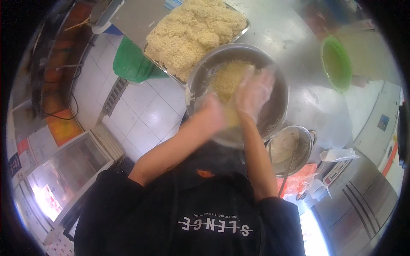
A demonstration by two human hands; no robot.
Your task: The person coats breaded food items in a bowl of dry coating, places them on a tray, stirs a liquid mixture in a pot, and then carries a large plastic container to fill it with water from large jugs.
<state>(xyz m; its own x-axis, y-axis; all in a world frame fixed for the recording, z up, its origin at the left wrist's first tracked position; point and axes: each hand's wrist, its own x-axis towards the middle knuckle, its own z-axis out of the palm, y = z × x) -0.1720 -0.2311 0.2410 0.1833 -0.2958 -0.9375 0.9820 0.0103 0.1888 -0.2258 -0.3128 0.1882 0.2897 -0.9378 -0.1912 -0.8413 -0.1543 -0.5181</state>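
A large steel mixing bowl (282, 92) holds a mound of yellowish crumbs (228, 80). My left hand (209, 110), smeared by motion, is over the near left part of the bowl. Opposite it, my right hand (256, 91) lies along the right side of the crumbs, its fingers pointing away from me and blurred. A clear plastic glove seems to cover the right hand. Between the two hands a yellowish patch shows, too blurred to tell whether it is loose crumbs or a held piece. Past the bowl, a metal tray (242, 31) is heaped with crumb-coated food (195, 35).
At the bowl's right stands a steel pot (308, 150) with pale batter (284, 145) and a long thin handle leaning out. A green plastic basket (344, 64) is farther right, near the steel table's edge (347, 112). A green bin (128, 60) stands on the tiled floor (150, 108) at left.
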